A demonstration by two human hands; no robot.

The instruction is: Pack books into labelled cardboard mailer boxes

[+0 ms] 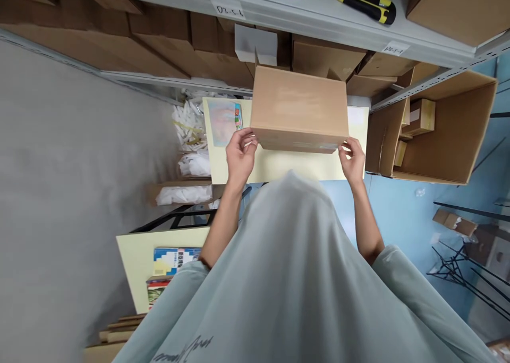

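A brown cardboard box [300, 100] is between my two hands, tilted above a pale yellow table [287, 166]. Small flaps stick out at its far corners; its inside is hidden from me. At the near left corner, my left hand [241, 153] grips the cardboard with thumb and curled fingers. My right hand [352, 158] pinches the near right corner in the same way. Left of the box, a clear plastic packet [223, 123] with a colourful strip lies on the table.
Overhead runs a metal shelf [263, 15] with utility knives [364, 1] on it and cartons [159, 44] below. A large open carton [450, 134] with small boxes inside stands right. White bagged items [191, 124] and a second table [137, 267] with books are left.
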